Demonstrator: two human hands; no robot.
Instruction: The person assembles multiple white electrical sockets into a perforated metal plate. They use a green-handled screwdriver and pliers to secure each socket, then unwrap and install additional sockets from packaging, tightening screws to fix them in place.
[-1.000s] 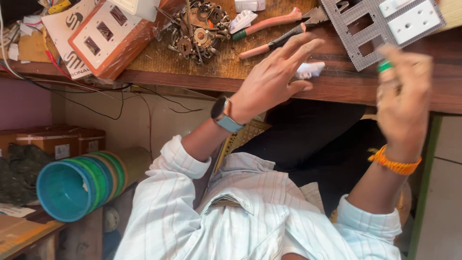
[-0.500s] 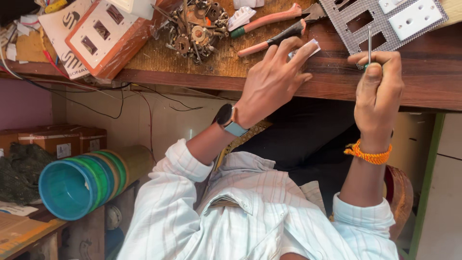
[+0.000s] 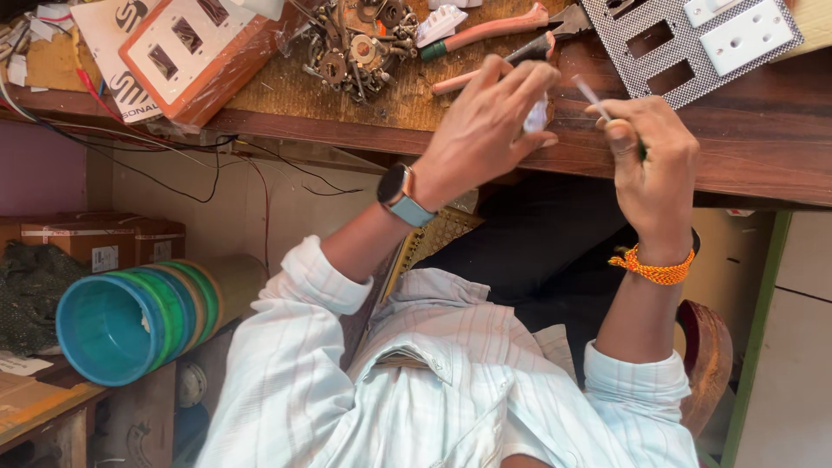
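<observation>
One camera on the person's head looks down, close above the tabletop (image 3: 763, 165), with the lap below it.

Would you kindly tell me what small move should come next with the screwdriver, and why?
Probably ease the screwdriver tip over to the small white part: the left hand pinches that part, and the right hand holds the tip just beside it, not touching.

A dark wooden workbench (image 3: 763, 160) before a pale wall (image 3: 286, 221) — cardboard boxes (image 3: 104, 243) and stacked plastic tubs (image 3: 130, 321) alongside.
</observation>
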